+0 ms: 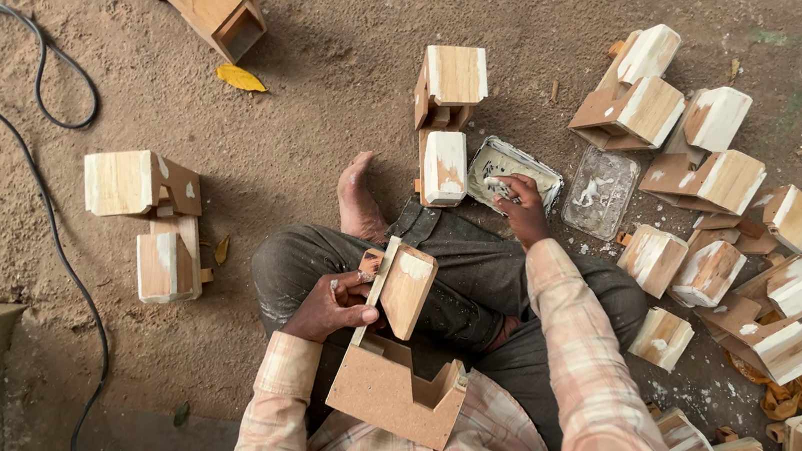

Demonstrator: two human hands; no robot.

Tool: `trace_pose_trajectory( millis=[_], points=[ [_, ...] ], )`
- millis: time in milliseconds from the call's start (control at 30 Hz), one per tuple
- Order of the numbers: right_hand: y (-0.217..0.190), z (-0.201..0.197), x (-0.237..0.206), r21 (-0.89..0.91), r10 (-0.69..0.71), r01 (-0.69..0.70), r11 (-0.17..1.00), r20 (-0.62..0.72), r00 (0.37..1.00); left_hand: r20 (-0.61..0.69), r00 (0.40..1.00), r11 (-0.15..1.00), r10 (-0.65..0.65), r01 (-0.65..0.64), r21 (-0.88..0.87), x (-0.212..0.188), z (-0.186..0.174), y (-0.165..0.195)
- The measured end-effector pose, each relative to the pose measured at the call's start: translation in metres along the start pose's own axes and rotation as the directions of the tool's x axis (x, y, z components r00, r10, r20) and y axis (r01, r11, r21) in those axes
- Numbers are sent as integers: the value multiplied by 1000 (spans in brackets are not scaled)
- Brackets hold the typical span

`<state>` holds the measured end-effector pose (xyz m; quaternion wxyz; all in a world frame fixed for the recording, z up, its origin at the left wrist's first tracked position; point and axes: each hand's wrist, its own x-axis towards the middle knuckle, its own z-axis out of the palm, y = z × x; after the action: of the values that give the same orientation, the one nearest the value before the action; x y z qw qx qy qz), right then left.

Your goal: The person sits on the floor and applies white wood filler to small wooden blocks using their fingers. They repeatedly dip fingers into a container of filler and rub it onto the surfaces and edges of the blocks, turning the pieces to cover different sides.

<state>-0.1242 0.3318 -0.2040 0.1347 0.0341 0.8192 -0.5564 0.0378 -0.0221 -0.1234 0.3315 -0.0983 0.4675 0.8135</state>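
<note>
A small wooden house-shaped piece (397,346) is steadied on the lap, tilted so its roof panel faces up; it is gripped by the left hand (337,304), fingers clenched around the panel's edge, presumably to keep the face within reach. The right hand (524,204) is stretched forward into a shallow tray of white filler (513,173) set on the sandy floor (317,75) just ahead of the crossed legs; its fingers are curled down into the paste, though whether a tool is held cannot be told. A clear empty tray (601,190) lies beside it. Filled pieces (723,222) are heaped to the right, within arm's range; others (155,218) stand apart to the left, near a black cable (41,205).
</note>
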Motion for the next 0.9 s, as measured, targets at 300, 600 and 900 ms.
trace_pose_trajectory(
  millis=[300,600,900],
  points=[
    [-81,4,-112,315,-221,153,937,192,956,24,998,993,60,-62,98,6,-6,-11],
    [-158,27,-151,-269,-549,630,729,321,772,80,992,994,102,-104,32,18,2,-5],
    [-163,29,-149,-377,-589,677,632,334,735,47,992,987,121,-125,105,23,3,-6]
  ],
)
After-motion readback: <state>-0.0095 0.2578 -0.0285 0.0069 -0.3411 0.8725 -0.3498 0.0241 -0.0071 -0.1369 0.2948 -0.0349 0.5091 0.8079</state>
